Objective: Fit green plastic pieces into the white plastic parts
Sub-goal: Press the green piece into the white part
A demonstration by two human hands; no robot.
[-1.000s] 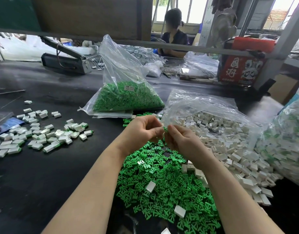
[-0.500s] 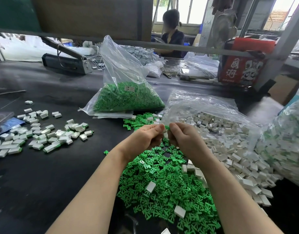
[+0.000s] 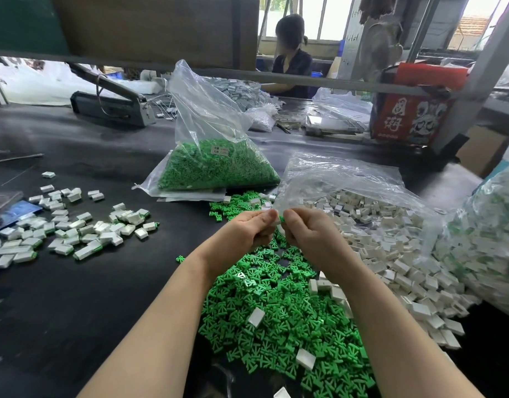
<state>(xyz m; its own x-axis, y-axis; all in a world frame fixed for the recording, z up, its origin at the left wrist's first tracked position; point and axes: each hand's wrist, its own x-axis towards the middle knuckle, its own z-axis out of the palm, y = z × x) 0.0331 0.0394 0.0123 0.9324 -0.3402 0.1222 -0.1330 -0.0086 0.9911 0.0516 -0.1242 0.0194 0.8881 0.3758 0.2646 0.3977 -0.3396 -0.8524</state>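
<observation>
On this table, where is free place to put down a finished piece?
Bare black table lies near-left, between the left forearm and the finished pieces. Another bare strip runs between those pieces and the green bag. The middle and right are crowded: loose green pieces, then white parts.

Grey heat sealer (image 3: 112, 109) at bench (image 3: 75, 297) far left, red printed box (image 3: 408, 119) at far right edge, blue packet (image 3: 26, 209) at left edge, seated person (image 3: 290, 64) behind the far edge.
</observation>
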